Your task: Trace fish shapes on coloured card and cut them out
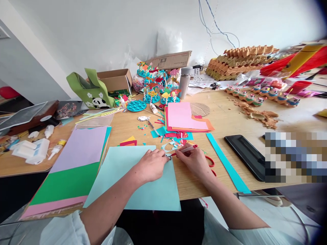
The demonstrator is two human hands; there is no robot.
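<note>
A sheet of light blue paper (pixel 122 183) lies at the table's front edge. My left hand (pixel 153 165) rests on its upper right part, fingers drawn together and pressing down at a small dark-edged piece (pixel 168 157) that they partly cover. Just to the right, my right hand (pixel 192 158) grips a red pen (pixel 190 148), its tip close to that piece. Behind the right hand, red scissor handles (pixel 211 161) show in part; the hand hides the rest. Paper scraps (pixel 176 140) are scattered beyond both hands.
Coloured sheets (pixel 68 182) lie at left, with a pink sheet (pixel 180 115) on a stack ahead. A turquoise strip (pixel 227 161) and a black phone-like device (pixel 245 156) are at right. Farther back stand a grey bottle (pixel 185 83), a green panda bag (pixel 90 92) and egg trays (pixel 235 63).
</note>
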